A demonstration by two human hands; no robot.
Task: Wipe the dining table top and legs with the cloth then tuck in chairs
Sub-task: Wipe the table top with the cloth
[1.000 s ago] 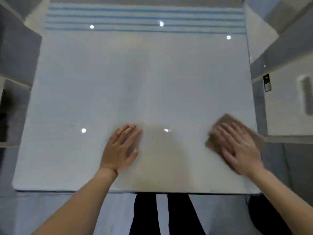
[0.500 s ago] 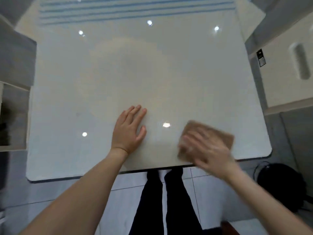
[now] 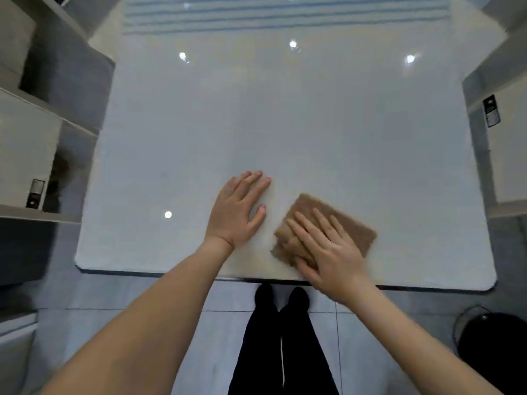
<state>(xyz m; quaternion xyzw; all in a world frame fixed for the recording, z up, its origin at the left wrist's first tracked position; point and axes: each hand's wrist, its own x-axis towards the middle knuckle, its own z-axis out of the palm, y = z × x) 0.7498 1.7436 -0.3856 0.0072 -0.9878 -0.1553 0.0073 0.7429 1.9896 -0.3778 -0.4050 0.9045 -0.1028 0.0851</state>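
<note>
A glossy white dining table top (image 3: 285, 124) fills the middle of the view and mirrors ceiling lights. A folded brown cloth (image 3: 353, 226) lies on it near the front edge, right of centre. My right hand (image 3: 328, 252) presses flat on the cloth with straight, spread fingers. My left hand (image 3: 238, 210) rests flat on the bare table top just left of the cloth, fingers straight. The table legs are hidden under the top.
Grey and white chair-like shapes stand at the left (image 3: 57, 81) and at the right (image 3: 507, 138) of the table. A black round object (image 3: 496, 346) sits on the tiled floor at the lower right. My dark trouser legs (image 3: 282, 337) stand at the front edge.
My right hand has slid the cloth leftward from the table's right front corner to a spot close beside my left hand. My left hand has stayed planted flat on the table.
</note>
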